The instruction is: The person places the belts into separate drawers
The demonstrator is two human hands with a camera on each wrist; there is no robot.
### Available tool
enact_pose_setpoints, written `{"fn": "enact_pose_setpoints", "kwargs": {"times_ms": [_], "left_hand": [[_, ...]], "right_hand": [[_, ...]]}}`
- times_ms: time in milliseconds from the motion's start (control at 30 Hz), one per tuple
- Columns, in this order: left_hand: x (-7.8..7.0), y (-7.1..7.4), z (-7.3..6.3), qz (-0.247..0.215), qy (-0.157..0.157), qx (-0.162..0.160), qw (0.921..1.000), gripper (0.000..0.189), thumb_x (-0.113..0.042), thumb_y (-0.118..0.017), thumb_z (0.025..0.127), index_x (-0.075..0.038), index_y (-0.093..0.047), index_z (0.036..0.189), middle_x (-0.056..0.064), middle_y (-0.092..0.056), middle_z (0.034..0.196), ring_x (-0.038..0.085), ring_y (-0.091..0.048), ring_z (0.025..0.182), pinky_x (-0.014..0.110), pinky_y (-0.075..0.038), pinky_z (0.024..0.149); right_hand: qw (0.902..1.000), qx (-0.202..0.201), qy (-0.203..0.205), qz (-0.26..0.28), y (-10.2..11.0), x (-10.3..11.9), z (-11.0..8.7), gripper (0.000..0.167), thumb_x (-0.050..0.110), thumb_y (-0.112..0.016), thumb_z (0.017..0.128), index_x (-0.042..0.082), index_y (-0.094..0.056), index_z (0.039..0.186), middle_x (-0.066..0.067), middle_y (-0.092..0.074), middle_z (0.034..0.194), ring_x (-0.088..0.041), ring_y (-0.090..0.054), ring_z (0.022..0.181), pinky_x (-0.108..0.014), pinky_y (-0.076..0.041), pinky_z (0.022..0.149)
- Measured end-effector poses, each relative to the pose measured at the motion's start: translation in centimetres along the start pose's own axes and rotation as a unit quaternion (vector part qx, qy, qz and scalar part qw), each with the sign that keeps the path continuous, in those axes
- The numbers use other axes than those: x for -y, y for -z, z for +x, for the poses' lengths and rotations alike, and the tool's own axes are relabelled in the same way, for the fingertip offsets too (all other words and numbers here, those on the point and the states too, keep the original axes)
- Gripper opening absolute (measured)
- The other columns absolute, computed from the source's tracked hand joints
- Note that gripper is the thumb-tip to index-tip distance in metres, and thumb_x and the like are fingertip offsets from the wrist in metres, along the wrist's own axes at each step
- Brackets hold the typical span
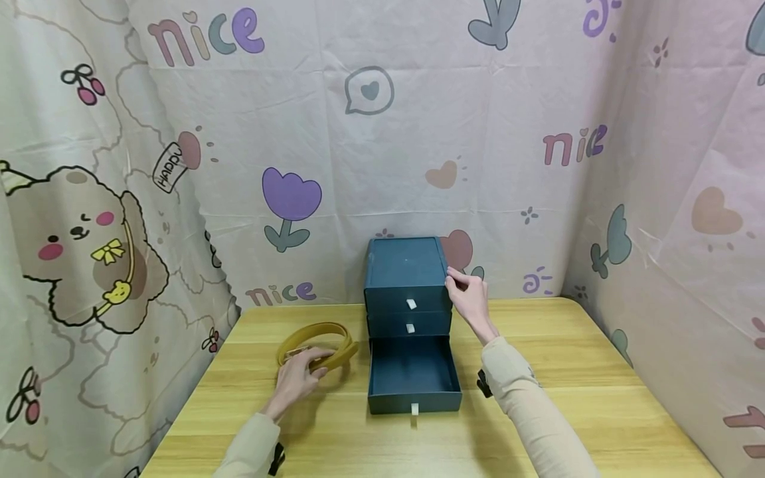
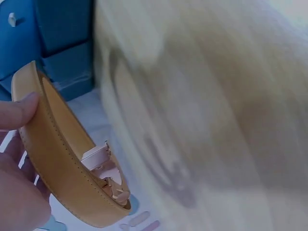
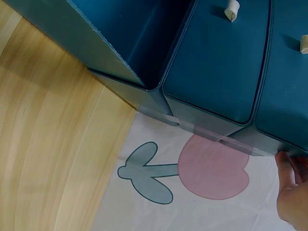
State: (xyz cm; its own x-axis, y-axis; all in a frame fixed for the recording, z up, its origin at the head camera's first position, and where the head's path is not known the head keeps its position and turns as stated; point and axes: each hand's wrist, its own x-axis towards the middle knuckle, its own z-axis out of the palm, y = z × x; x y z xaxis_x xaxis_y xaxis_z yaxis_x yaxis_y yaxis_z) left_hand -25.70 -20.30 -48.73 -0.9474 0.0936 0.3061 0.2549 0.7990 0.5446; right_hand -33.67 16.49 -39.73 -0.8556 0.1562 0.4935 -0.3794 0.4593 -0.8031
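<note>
My left hand [image 1: 299, 373] grips a coiled tan belt [image 1: 317, 326], thumb on its outer face and fingers behind the band in the left wrist view. A metal buckle [image 2: 103, 163] shows inside the coil. To the right of the belt stands a dark blue drawer box [image 1: 408, 262] with three drawers, each with a small white pull tab. Its bottom drawer [image 1: 415, 403] is pulled out, with a bare inside; the upper two are closed. My right hand [image 1: 469, 295] touches the right side of the box near its top front corner, fingertips right at the edge.
The box stands on a light wooden table [image 1: 568, 372] toward its back edge. A printed cloth [image 1: 406, 146] hangs behind and along both sides. Black wrist straps [image 1: 485, 384] show under the light sleeves.
</note>
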Motion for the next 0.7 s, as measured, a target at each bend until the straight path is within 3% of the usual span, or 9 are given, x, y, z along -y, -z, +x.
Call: {"fn": "enact_pose_setpoints", "kwargs": {"times_ms": [367,500,700], "left_hand": [[-3.0,1.8,-0.8,0.016,-0.058,0.026,0.9978,0.038,-0.009,-0.078,0.084,-0.03,-0.076,0.115,-0.007,-0.076,0.112,0.011,-0.066,0.085,0.024,-0.044,0.066],[-4.0,2.5,-1.0,0.025,-0.086,0.035,0.9954,0.037,-0.01,-0.078,0.084,-0.031,-0.076,0.115,-0.008,-0.076,0.114,0.008,-0.065,0.084,0.023,-0.043,0.065],[-5.6,2.9,-1.3,0.037,-0.131,0.054,0.9892,0.039,-0.011,-0.077,0.084,-0.031,-0.075,0.117,-0.006,-0.075,0.119,0.016,-0.071,0.095,0.031,-0.051,0.073]], "right_hand": [[1.0,-0.002,0.005,-0.003,-0.1,0.1,0.0,0.032,0.014,-0.061,0.098,0.005,-0.07,0.126,-0.012,-0.069,0.131,-0.029,-0.071,0.111,-0.044,-0.058,0.092],[1.0,-0.002,0.008,-0.004,-0.1,0.1,-0.1,0.031,0.014,-0.061,0.098,0.004,-0.07,0.127,-0.013,-0.069,0.131,-0.03,-0.072,0.111,-0.044,-0.058,0.092],[1.0,-0.005,0.008,-0.003,-0.1,0.0,-0.1,0.031,0.014,-0.062,0.098,0.005,-0.071,0.125,-0.012,-0.07,0.13,-0.029,-0.072,0.111,-0.044,-0.058,0.092]]}}
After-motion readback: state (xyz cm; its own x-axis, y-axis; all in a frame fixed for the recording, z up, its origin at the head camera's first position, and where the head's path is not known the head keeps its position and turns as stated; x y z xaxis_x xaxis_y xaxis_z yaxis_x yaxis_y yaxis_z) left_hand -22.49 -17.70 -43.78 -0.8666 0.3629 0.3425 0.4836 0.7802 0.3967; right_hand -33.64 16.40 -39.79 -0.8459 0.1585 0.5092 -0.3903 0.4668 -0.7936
